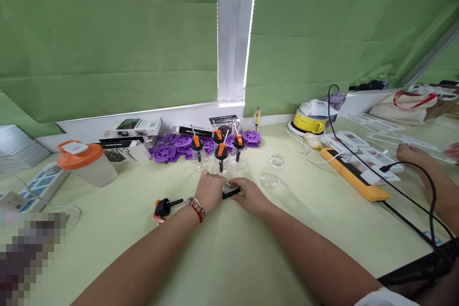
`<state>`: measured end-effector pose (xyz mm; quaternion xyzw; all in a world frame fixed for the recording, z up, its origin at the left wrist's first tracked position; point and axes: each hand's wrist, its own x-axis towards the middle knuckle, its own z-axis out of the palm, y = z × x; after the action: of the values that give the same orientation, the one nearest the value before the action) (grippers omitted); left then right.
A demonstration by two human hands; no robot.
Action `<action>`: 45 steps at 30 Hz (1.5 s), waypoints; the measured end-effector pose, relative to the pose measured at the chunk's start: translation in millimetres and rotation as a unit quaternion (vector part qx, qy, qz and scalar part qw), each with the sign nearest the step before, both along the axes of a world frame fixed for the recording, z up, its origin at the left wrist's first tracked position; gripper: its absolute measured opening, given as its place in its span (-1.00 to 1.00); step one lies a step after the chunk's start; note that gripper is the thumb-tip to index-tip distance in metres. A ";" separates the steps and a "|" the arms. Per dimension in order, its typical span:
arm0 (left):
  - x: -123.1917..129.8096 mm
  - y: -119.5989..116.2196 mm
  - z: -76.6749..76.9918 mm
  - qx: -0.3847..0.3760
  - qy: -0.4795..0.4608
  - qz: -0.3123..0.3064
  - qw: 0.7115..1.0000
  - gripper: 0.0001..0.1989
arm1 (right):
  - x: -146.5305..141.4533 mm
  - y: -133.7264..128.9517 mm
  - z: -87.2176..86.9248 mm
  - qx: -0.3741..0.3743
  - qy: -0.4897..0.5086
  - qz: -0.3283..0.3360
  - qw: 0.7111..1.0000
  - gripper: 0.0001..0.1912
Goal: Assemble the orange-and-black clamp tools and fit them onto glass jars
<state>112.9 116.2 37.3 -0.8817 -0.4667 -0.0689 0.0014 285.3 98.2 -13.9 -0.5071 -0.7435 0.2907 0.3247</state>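
Observation:
My left hand point(211, 192) and my right hand point(251, 195) meet low over the table, fingers closed round a small black-edged piece point(231, 194). Pale material with lettering shows above its black edge; its exact kind is unclear. Just beyond my hands stand several clear vessels with black-and-orange tops point(221, 151) and thin metal stems. To the right of them lie a clear bowl-shaped piece point(269, 180) and a clear ring-like piece point(277, 160). Left of my left wrist, a loose black-and-orange top point(164, 207) with a black spout rests on its side.
Purple spoked plastic parts point(164, 153) and boxes point(138, 126) line the wall. An orange-lidded shaker cup point(86, 160) stands left. On the right are a yellow pot point(309, 122), an orange power strip point(353, 177), cables and another person's hand point(414, 155).

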 end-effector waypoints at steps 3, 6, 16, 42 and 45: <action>0.2 4.0 -1.9 -0.009 0.009 0.004 1.000 -0.82 | 1.4 0.2 1.7 0.008 -0.017 0.006 1.000 -0.64; 0.2 7.7 -4.7 -0.020 0.011 -0.004 1.000 -0.81 | 3.3 -0.4 5.8 0.015 -0.027 0.017 0.999 -0.68; 4.2 10.1 -15.7 -0.031 0.011 -0.036 0.999 -0.80 | 6.9 -1.4 9.5 0.012 -0.040 0.019 0.999 -0.71; 2.4 -20.2 -8.1 -0.042 -0.009 0.020 0.999 -0.87 | 3.7 -1.4 6.6 0.048 -0.047 0.035 0.997 -0.79; 2.2 -19.8 -8.1 -0.050 -0.013 0.025 0.998 -0.85 | 4.1 -1.4 6.2 0.047 -0.047 0.033 0.997 -0.78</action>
<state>115.2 96.4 29.1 -0.8679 -0.4912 -0.0567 -0.0468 289.4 96.8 -7.7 -0.4793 -0.7875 0.2418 0.3028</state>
